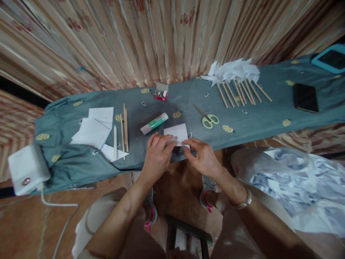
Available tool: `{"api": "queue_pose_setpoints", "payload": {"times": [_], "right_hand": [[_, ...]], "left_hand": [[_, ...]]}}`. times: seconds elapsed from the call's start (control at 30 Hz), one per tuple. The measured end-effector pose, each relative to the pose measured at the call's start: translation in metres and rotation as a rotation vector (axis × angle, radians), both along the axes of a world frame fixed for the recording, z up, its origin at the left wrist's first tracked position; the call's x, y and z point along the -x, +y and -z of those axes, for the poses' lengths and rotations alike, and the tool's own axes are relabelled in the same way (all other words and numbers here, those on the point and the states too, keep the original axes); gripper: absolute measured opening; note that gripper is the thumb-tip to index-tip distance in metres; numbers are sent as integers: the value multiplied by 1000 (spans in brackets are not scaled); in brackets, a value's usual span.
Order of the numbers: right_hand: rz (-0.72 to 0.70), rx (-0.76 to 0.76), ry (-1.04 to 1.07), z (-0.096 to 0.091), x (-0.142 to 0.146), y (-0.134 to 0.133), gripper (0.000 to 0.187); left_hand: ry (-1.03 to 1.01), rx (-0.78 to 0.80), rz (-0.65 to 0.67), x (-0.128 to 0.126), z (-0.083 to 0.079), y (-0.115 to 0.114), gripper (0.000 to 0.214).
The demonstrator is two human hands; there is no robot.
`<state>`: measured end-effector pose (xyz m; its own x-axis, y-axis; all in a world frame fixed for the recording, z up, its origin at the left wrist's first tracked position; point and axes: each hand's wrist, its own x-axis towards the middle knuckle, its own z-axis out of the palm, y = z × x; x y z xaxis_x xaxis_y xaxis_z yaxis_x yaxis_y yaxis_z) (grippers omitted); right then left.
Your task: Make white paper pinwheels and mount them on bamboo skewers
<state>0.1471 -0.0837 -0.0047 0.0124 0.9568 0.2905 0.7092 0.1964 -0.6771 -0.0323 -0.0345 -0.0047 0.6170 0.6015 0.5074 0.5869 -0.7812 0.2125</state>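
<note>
A small white paper square [176,132] lies on the blue-grey cloth [167,108] near the board's front edge. My left hand [157,156] presses its fingers flat on the paper's left side. My right hand [203,156] pinches the paper's lower right corner between thumb and fingers. A glue stick [154,123] lies just left of the paper, and green-handled scissors [207,118] lie to its right.
Loose white paper sheets [93,131] and wooden sticks [124,127] lie at left, a white box [27,169] at the far left end. A red staple box [161,91] sits behind. Several finished paper pinwheels [237,77], a black phone [305,97] and a tablet [330,57] lie right. A scrap bag [291,180] sits below.
</note>
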Motion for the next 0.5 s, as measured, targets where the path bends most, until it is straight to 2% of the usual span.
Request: {"api": "queue_pose_setpoints", "payload": {"times": [0.1,0.2,0.37,0.5], "right_hand": [[-22,35,55,0,-5,-4,25],[-100,58,78,4,-10,-7,34],[-136,12,-98,12,-18,-6,48],[-139,-76,-194,13,-23,-2,38]], "left_hand": [[14,-18,-13,3,2,2,18],[30,-39,28,4,5,3,14],[50,3,78,7,13,3,17],[19,56,120,11,16,0,19]]}}
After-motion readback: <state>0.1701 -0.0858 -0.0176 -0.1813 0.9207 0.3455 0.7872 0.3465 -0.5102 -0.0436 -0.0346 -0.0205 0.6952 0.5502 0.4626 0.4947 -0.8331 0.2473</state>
